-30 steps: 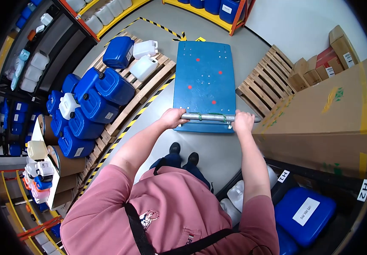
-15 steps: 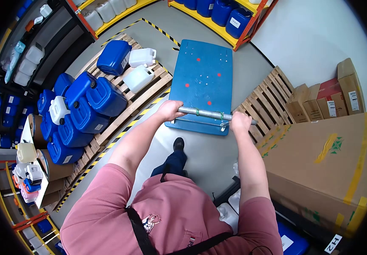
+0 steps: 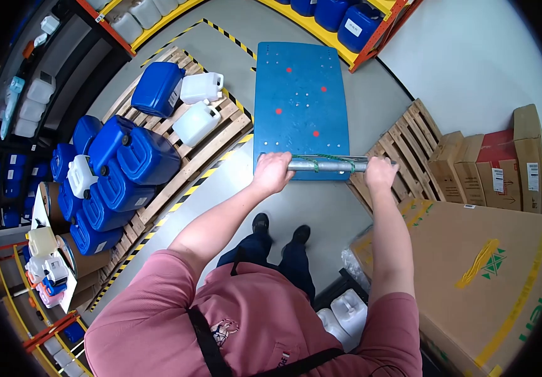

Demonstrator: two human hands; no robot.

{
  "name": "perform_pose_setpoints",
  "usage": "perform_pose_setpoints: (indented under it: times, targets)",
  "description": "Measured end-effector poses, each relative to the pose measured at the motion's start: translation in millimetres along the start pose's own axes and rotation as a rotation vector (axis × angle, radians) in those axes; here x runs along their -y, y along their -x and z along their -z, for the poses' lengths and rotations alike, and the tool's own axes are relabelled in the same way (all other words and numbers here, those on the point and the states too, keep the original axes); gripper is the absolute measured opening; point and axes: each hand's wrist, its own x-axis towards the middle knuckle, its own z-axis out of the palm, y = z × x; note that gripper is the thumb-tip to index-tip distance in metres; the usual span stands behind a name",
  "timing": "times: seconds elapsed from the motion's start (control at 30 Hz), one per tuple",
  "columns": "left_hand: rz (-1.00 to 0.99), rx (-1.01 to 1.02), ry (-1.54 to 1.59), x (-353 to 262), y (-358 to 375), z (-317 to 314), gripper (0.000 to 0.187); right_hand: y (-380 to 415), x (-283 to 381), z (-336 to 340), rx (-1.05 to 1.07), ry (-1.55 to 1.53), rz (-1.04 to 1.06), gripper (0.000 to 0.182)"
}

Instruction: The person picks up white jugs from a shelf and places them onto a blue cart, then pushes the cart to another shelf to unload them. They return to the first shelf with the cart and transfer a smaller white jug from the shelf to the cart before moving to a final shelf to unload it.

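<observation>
Ahead of me stands a blue platform cart [image 3: 299,81], its flat deck marked with red dots and bearing no load. Its metal push handle [image 3: 330,165] runs crosswise at my end, with green cord wound round it. My left hand [image 3: 274,172] is closed around the left end of this bar. Near the right end, my right hand [image 3: 381,173] wraps around the same bar. Both arms are stretched forward, and the fingers' undersides are hidden.
Left is a wooden pallet [image 3: 186,157] holding blue jerrycans [image 3: 151,156] and white jerrycans [image 3: 197,124]. At right are another pallet [image 3: 403,147], cardboard boxes [image 3: 506,179] and a large carton [image 3: 447,257]. A yellow-orange rack [image 3: 346,56] stands beyond the cart.
The cart has turned slightly and lies a little farther up in view. Both hands keep hold of the handle and have shifted right. Both my feet now show.
</observation>
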Motion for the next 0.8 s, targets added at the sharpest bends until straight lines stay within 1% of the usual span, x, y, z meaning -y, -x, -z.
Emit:
perform_pose_setpoints:
  times: [0.07, 0.17, 0.27, 0.33, 0.37, 0.43, 0.47, 0.53, 0.57, 0.67, 0.7, 0.77, 0.8]
  targets:
    - [0.002, -0.014, 0.009, -4, -13, 4, 0.025, -12, -5, 11, 0.023, 0.016, 0.030, 0.020]
    - [-0.014, -0.044, 0.028, -3, -29, 10, 0.025, -28, -8, 15, -0.032, 0.001, 0.038, 0.018]
    - [-0.045, -0.055, 0.059, -2, -42, 14, 0.026, -43, -17, 2, -0.101, -0.025, 0.065, 0.016]
    - [0.020, 0.022, 0.013, -5, -53, 16, 0.025, -49, -26, 5, -0.244, -0.109, 0.197, 0.020]
    - [-0.005, -0.015, 0.032, -4, -56, 17, 0.025, -51, -28, 7, -0.277, -0.174, 0.226, 0.016]
    - [-0.032, -0.099, 0.035, -3, -67, 13, 0.024, -65, -31, 8, -0.310, -0.229, 0.273, 0.015]
    - [0.019, -0.040, 0.011, 0, -79, 15, 0.024, -74, -32, 14, -0.292, -0.245, 0.285, 0.018]
    - [0.064, -0.011, 0.081, -1, -105, 22, 0.024, -101, -35, 16, -0.318, -0.261, 0.292, 0.019]
    - [0.078, -0.013, 0.067, -4, -113, 22, 0.025, -114, -36, 17, -0.343, -0.272, 0.296, 0.021]
    - [0.140, -0.034, 0.021, -21, -143, 18, 0.026, -140, -52, 28, -0.335, -0.278, 0.302, 0.017]
    - [0.126, -0.087, 0.057, -28, -149, 9, 0.027, -149, -59, 28, -0.339, -0.263, 0.309, 0.016]
    - [0.075, -0.141, -0.023, -45, -165, 2, 0.025, -174, -72, 23, -0.369, -0.241, 0.299, 0.016]
    - [0.100, -0.159, -0.021, -56, -172, -5, 0.023, -186, -80, 21, -0.401, -0.220, 0.279, 0.017]
